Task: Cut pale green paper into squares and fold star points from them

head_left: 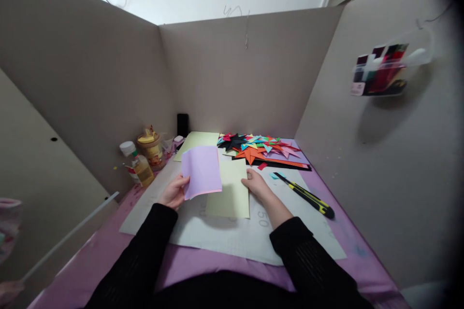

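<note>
My left hand (174,192) pinches the lower left corner of a purple paper sheet (201,171) and holds it lifted over the mat. My right hand (256,184) rests on the right edge of a pale yellow-green sheet (232,192) lying flat on the white cutting mat (232,236). The purple sheet overlaps the yellow-green one's upper left part. Both arms wear black sleeves.
A pile of colourful folded paper stars (259,147) lies on purple and black sheets at the back right. A yellow-black utility knife (306,195) lies right of my hand. Bottles and a jar (149,149) stand at the left. Cardboard walls enclose the desk.
</note>
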`<state>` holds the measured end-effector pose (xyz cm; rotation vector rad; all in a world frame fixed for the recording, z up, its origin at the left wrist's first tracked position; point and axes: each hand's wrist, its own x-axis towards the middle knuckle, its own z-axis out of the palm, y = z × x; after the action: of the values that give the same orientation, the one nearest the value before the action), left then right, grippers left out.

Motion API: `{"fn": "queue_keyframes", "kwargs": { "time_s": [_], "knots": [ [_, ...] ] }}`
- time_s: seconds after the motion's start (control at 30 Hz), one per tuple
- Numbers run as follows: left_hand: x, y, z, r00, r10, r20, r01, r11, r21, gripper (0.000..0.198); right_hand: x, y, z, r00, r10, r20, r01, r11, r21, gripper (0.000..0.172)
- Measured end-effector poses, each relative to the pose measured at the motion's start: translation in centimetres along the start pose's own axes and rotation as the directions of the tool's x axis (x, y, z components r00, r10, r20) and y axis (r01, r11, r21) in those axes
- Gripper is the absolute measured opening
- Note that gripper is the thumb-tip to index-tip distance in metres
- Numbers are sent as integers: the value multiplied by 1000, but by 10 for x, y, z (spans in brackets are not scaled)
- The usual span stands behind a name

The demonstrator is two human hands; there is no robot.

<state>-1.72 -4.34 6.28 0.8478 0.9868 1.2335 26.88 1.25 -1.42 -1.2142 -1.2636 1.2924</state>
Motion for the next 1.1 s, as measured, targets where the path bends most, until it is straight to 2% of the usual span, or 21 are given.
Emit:
{"fn": "queue_keyframes", "kwargs": {
  "time_s": [0.1,0.17,0.23,0.3,0.4,0.47,0.53,0.63,0.67,0.73,0.8,0.87,0.97,1.1],
  "knots": [
    [3,-1,24,996,58,64,-58,998,-9,38,-3,-2,5,999,29,25,-30,1000,9,41],
    [7,-10,32,997,7,74,-11,998,59,36,-4,-7,8,997,72,-4,-72,997,35,40],
    [10,-26,33,996,-75,42,66,980,190,33,-6,-12,10,986,164,-21,-161,979,126,32],
    [13,-44,30,995,-98,-27,102,937,335,35,-9,-17,13,965,258,42,-260,933,250,26],
    [14,-62,24,996,-69,-63,89,908,409,38,-13,-19,17,950,249,189,-303,879,368,28],
    [13,-65,23,997,-79,-16,78,913,400,40,-15,-17,22,955,212,206,-276,889,366,28],
    [12,-63,23,999,-53,7,46,912,407,41,-17,-15,27,969,189,159,-231,922,311,38],
    [11,-60,24,991,119,-62,-85,913,399,43,-20,-17,33,994,95,59,-106,967,232,46],
    [11,-59,25,984,164,-70,-128,923,363,45,-21,-20,34,998,43,53,-55,969,243,47],
    [9,-58,26,982,190,-19,-180,955,235,49,-24,-26,33,996,-53,78,27,952,306,48],
    [8,-55,26,982,177,64,-183,977,107,49,-27,-32,30,987,-117,109,70,931,359,47],
    [6,-49,26,981,175,89,-180,983,49,47,-29,-35,26,982,-149,119,99,931,352,44],
    [5,-35,27,981,183,67,-187,981,58,48,-28,-35,20,970,-203,134,160,948,277,36],
    [3,-17,31,963,263,61,-269,953,140,42,-26,-34,18,964,-235,127,209,960,184,31]
  ]
}}
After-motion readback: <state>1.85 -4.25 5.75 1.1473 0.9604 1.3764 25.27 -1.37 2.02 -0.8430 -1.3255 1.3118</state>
